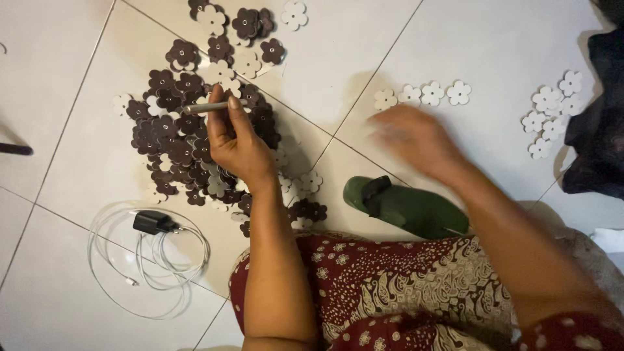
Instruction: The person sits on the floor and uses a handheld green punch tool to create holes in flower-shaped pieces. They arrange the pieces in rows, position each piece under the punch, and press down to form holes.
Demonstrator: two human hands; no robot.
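- Dark brown and cream flower-shaped cutouts lie heaped in a pile (pixel 188 130) on the white tiled floor (pixel 78 78), some brown face up, some pale face up.
- The left hand (pixel 237 146) rests over that pile, fingers clenched around a thin grey pen-like tool (pixel 211 106) held level above the flowers.
- The right hand (pixel 416 140) is blurred; it seems spread and unclasped, just below a neat row of four cream flowers (pixel 422 95), but whether it holds one I cannot tell.
- A second small cluster of cream flowers (pixel 551 114) sits further right, near a dark cloth (pixel 595 130).
- Judging by the layout, only a few pieces are set out apart; the big pile looks mostly unsorted, so most of the work remains.
- A green sandal (pixel 409 208) lies by the patterned red skirt (pixel 390 286); a black charger with a white coiled cable (pixel 153 253) is to the left.
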